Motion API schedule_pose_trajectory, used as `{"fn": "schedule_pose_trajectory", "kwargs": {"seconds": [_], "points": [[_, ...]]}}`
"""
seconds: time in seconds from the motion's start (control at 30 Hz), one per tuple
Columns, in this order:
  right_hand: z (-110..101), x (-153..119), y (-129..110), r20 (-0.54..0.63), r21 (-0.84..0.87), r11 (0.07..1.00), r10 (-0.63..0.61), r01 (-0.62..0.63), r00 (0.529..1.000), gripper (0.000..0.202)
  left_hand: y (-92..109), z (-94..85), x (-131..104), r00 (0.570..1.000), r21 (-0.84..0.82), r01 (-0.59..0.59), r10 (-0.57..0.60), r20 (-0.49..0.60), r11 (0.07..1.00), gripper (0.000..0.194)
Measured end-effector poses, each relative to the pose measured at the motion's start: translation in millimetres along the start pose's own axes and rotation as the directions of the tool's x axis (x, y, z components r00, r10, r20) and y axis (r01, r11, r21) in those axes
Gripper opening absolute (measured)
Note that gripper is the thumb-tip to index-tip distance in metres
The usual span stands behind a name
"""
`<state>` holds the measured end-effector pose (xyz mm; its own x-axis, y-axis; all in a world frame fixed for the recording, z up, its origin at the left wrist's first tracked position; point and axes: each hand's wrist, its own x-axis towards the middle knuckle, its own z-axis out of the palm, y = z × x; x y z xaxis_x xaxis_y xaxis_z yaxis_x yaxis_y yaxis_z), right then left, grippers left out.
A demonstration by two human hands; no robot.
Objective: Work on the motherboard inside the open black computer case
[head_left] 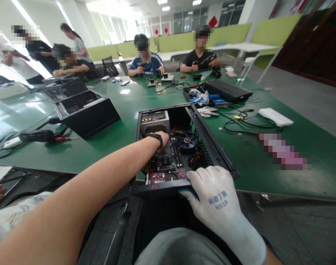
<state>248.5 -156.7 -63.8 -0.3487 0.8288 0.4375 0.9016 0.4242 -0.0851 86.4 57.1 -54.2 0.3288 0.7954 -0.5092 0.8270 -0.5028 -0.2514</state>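
Note:
An open computer case (pixel 212 141) lies in front of me at the table's near edge. Inside it sit a power supply (pixel 161 123), a motherboard (pixel 168 162), a round black cooling fan (pixel 188 141) and a red circuit board (pixel 159 177). My left hand (pixel 164 139), bare with a black wristband, reaches down into the case beside the power supply, over the motherboard. Its fingers are mostly hidden, so whatever they touch does not show. My right hand (pixel 212 195), in a white glove, is closed over the near rim of the case, thumb on the outer side.
Another black case (pixel 90 114) stands left on the green table (pixel 124 141). Near it lies a screwdriver (pixel 63 138). Beyond my case are a tray with gloves (pixel 199 96) and a black panel (pixel 225 90). Cables (pixel 236 117) spread rightward. Several people sit or stand around.

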Motion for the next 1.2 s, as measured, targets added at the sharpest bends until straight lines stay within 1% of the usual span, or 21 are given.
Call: {"fn": "schedule_pose_trajectory", "kwargs": {"seconds": [0.2, 0.43, 0.6, 0.7, 0.9, 1.2], "points": [[-0.1, -0.1, -0.8, 0.014, 0.008, 1.0, 0.006, -0.006, 1.0, 0.03, -0.6, 0.0, 0.2, 1.0, -0.018, 0.013, -0.013, 0.0, 1.0, 0.05], [-0.4, 0.2, 0.0, 0.008, 0.014, 1.0, -0.003, 0.003, 1.0, 0.028, -1.8, 3.2, 3.3, 1.0, -0.005, 0.001, -0.001, -0.028, 1.0, 0.051], [0.1, -0.4, 0.5, 0.03, 0.012, 1.0, 0.005, -0.005, 1.0, 0.027, -2.4, 3.9, 5.0, 1.0, -0.007, 0.006, -0.006, -0.008, 1.0, 0.046], [-0.4, -0.3, 0.6, 0.033, 0.013, 1.0, 0.004, -0.004, 0.999, 0.025, -3.7, 5.4, 7.2, 1.0, -0.014, -0.005, 0.005, -0.015, 1.0, 0.045], [-1.8, 1.8, 0.4, 0.015, 0.011, 1.0, -0.004, 0.004, 1.0, 0.025, -3.9, 6.0, 8.3, 1.0, -0.018, 0.008, -0.008, -0.011, 1.0, 0.051], [-1.6, 2.1, 1.6, 0.011, 0.023, 1.0, -0.003, 0.003, 1.0, 0.027, -2.8, 4.4, 5.9, 1.0, -0.02, 0.007, -0.007, -0.013, 1.0, 0.049]]}}
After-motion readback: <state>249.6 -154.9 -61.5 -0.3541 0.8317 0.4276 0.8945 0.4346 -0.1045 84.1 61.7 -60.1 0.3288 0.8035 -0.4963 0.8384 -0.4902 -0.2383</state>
